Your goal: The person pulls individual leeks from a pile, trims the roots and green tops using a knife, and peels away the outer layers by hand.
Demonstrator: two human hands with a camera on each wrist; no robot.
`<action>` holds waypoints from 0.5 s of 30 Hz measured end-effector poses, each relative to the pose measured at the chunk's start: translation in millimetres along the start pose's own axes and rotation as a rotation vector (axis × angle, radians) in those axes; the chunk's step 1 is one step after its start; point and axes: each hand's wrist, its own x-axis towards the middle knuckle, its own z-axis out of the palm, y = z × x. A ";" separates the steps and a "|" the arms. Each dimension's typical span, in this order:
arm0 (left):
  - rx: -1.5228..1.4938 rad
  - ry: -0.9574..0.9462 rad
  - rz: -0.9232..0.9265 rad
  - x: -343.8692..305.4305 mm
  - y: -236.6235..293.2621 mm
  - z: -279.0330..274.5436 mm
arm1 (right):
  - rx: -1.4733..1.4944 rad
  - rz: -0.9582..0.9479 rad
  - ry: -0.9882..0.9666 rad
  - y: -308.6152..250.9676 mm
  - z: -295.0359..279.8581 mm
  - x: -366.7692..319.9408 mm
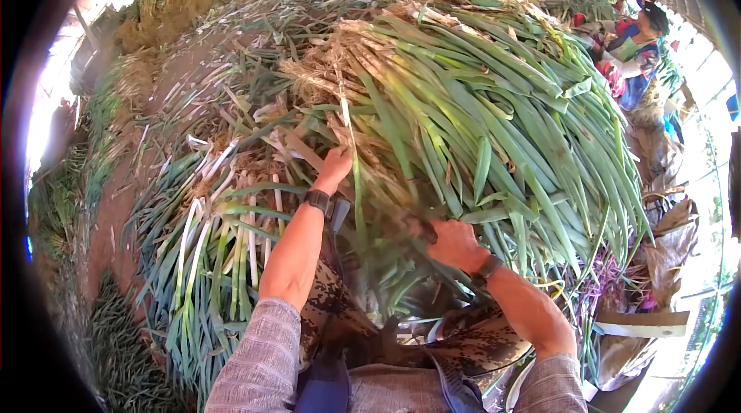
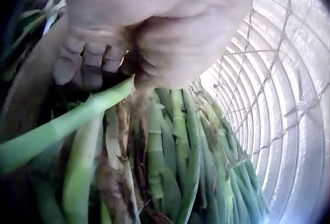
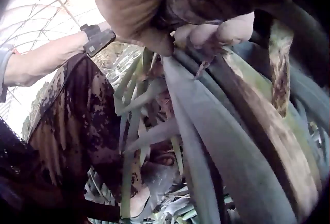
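Head view: the heap of green onions slopes across the ground before the person, root ends towards the upper left, leaves fanning right and down. The smaller pile, on the person's left, shows smooth white shafts above blue-green leaves. The left hand is closed, its fingers curled round 1 slim stalk, held roughly upright at the heap's near edge. The right hand, lower and apart from the left, is also closed, wrapped round a dark, ridged piece (handle or dry leaf, I cannot tell). The step in hand seems to be cleaning that 1 stalk of its dry outer layers; the next move probably calls for a steady left grip while the right strips along the shaft. Living leaves look waxy and strap-like, the withered leaf papery and brown-blotched, the roots wiry and straw-coloured.
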 end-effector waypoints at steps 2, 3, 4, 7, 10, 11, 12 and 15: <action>0.001 -0.039 0.024 -1.9 -7.3 -3.2 | -0.017 -0.027 -0.056 1.6 2.3 0.9; 0.095 -0.040 -0.054 -11.6 0.0 -3.8 | -0.016 -0.029 -0.057 1.0 2.2 0.1; 0.097 -0.035 -0.055 -9.1 -9.0 -4.7 | 0.002 -0.015 -0.058 -0.2 2.3 -0.3; -0.054 -0.214 -0.131 -22.7 -4.5 -9.6 | 0.012 -0.024 -0.012 -1.9 -2.8 -0.1; 0.054 -0.210 0.004 -41.6 -17.1 4.9 | 0.012 -0.004 -0.012 -1.4 -2.8 -5.1; -0.151 -0.180 -0.075 -48.8 -22.3 6.7 | 0.018 0.030 -0.057 -1.0 -1.0 -7.0; -0.149 -0.181 -0.076 -54.8 -25.2 9.2 | 0.020 0.031 -0.057 -0.1 0.8 -10.2; -0.820 -0.059 -0.202 -65.8 -49.8 24.0 | -0.026 -0.009 -0.044 -0.1 2.2 -22.5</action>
